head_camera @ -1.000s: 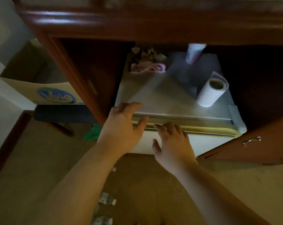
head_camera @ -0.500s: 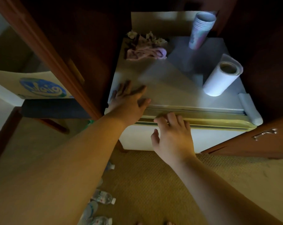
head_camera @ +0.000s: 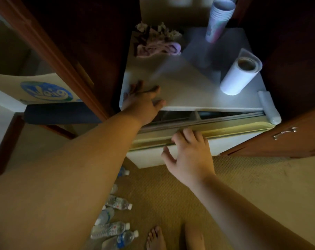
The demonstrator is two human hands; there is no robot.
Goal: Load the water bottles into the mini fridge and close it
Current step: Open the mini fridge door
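1. The mini fridge [head_camera: 189,83] stands inside a dark wooden cabinet [head_camera: 72,51], and its door [head_camera: 225,139] is ajar, with a dark gap showing between the door's top edge and the fridge body.
2. The left hand [head_camera: 144,103] lies on the fridge top at its front left corner, fingers spread and fairly straight, holding nothing.
3. The right hand [head_camera: 191,154] is at the door's top edge near the middle, with its fingers curled over that edge and the thumb spread apart below.
4. The water bottles [head_camera: 115,228] lie on the carpeted floor [head_camera: 243,177] in front of the fridge's left side, partly hidden behind the left forearm.
5. On the fridge top, a stack of cups [head_camera: 218,20] stands at the back right, a paper roll [head_camera: 239,74] lies near the right edge, and crumpled cloth [head_camera: 158,46] sits at the back left.
6. A cardboard box [head_camera: 35,89] with a blue logo stands left of the cabinet.
7. Bare feet [head_camera: 156,239] show at the bottom edge.
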